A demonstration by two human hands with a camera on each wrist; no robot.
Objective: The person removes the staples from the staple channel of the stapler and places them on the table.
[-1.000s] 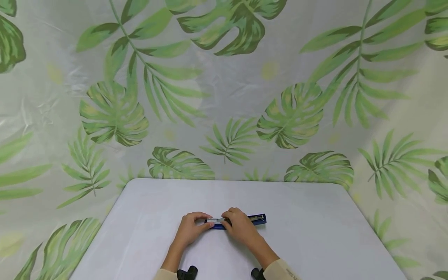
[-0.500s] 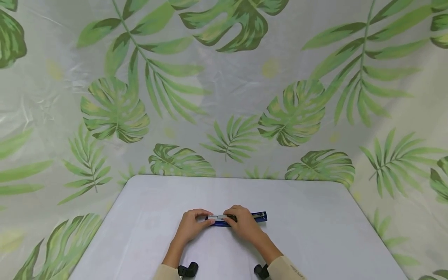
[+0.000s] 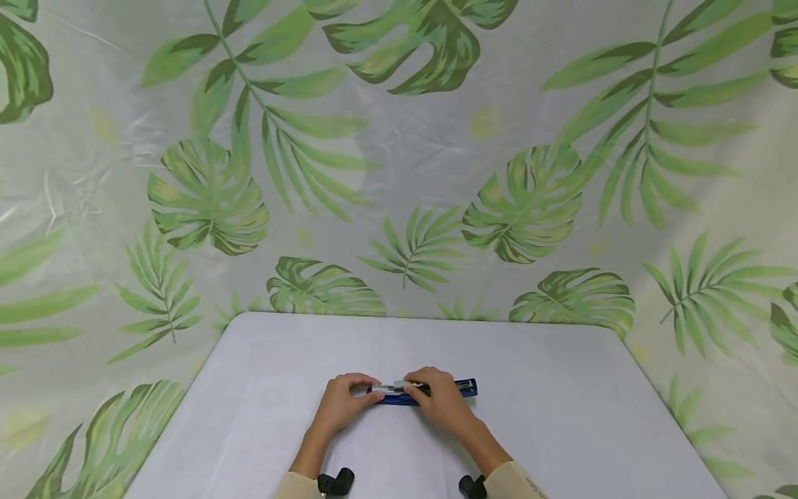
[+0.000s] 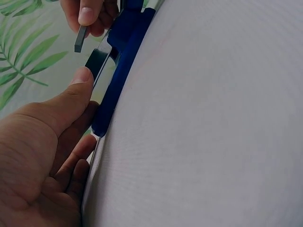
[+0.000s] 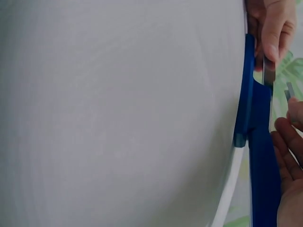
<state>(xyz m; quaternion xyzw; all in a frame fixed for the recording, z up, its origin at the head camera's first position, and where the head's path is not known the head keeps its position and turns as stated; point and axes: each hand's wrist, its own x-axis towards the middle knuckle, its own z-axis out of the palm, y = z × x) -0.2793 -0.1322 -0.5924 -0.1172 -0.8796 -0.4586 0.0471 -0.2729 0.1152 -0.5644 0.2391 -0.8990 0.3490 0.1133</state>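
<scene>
A blue stapler (image 3: 399, 400) lies on the table with its top folded back to the right, baring the metal magazine (image 4: 98, 61). My left hand (image 3: 339, 403) pinches the magazine's left end, thumb on one side and fingers on the other. Above the stapler's middle, my right hand (image 3: 441, 400) pinches a short grey strip of staples (image 4: 81, 39) between thumb and fingers. In the right wrist view, the strip (image 5: 289, 90) stands apart from the stapler's blue body (image 5: 262, 106). The right fingers partly hide the stapler's hinge area in the head view.
The white-covered table (image 3: 299, 346) spreads around the stapler. Behind it hangs a leaf-patterned curtain (image 3: 399, 159). Black wrist cameras (image 3: 337, 482) sit at both sleeves.
My right hand has moved slightly to the right along the stapler, and the strip of staples with it. The left hand keeps its grip at the left end.
</scene>
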